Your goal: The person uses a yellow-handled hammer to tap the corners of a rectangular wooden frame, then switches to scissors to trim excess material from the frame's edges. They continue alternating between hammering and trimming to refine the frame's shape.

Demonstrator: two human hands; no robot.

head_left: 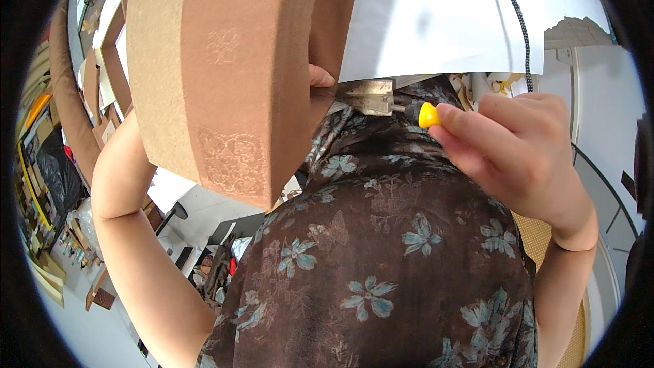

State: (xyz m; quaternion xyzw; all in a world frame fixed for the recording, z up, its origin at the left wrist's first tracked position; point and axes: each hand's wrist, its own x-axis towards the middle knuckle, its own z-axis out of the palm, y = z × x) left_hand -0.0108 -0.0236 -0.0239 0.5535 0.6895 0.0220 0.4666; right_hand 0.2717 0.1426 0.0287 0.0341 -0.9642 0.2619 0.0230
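A large box-like piece point(230, 87) of bare greyish board and brown covering is held up at the left. Its brown covering bears embossed ornament, and it hides most of my left hand point(322, 76). Only a fingertip of that hand shows, pressing the inner brown flap near the open edge. My right hand point(516, 148) pinches the yellow and black handle of a hand tool point(375, 97). The tool's wide, shiny metal head points left and lies close by the flap's lower corner; whether they touch I cannot tell.
A white-covered table point(449, 20) lies ahead, with a black braided cord point(521, 20) hanging over its near edge. Brown-and-cream frame pieces point(110, 61) stand at the left. Beyond them are a long brown roll point(71, 76) and a black plastic bag point(59, 179).
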